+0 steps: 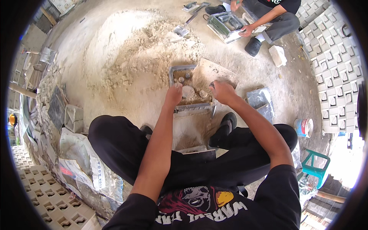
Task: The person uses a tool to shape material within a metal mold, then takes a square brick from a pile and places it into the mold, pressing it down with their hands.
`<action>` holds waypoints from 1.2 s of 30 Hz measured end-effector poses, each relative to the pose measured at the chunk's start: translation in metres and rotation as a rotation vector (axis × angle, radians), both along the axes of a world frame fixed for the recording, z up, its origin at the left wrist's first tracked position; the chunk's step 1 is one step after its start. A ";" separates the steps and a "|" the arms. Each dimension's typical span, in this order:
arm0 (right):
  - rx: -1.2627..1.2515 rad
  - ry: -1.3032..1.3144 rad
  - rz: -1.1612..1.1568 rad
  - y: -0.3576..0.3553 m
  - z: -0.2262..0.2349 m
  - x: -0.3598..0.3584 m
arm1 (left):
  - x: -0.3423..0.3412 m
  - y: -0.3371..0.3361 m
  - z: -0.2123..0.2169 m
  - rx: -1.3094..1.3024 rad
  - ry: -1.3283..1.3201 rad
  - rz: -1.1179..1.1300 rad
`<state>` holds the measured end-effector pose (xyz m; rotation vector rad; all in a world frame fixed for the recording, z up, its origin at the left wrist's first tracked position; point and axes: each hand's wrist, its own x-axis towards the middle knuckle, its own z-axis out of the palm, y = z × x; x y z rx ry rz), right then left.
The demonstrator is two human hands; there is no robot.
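Between my feet lies a rectangular metal mould with sandy material inside. Several round lumps sit in it, the largest a pale disc. My left hand is closed over the mould's left rim; what its fingers grip, if anything, is hidden. My right hand is closed near the mould's right side, and a small dark end shows by its fingers. Just beyond that hand a flat, dusty board slants over the mould's far right corner.
A heap of sandy powder spreads beyond the mould, with a shovel at its far edge. A co-worker's hand touches another mould. Rightward are a metal box, a bucket and patterned blocks.
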<state>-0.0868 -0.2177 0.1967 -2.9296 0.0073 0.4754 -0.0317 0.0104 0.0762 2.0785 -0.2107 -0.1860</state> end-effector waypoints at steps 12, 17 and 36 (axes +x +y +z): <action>-0.087 0.023 0.102 -0.004 0.041 0.001 | 0.013 0.021 -0.022 0.832 -0.302 -0.327; -0.023 0.008 0.048 -0.017 0.035 0.005 | -0.024 0.017 -0.010 0.918 -0.223 -0.437; 0.185 0.040 -0.037 -0.018 0.041 0.020 | 0.015 0.019 -0.016 0.852 -0.490 -0.476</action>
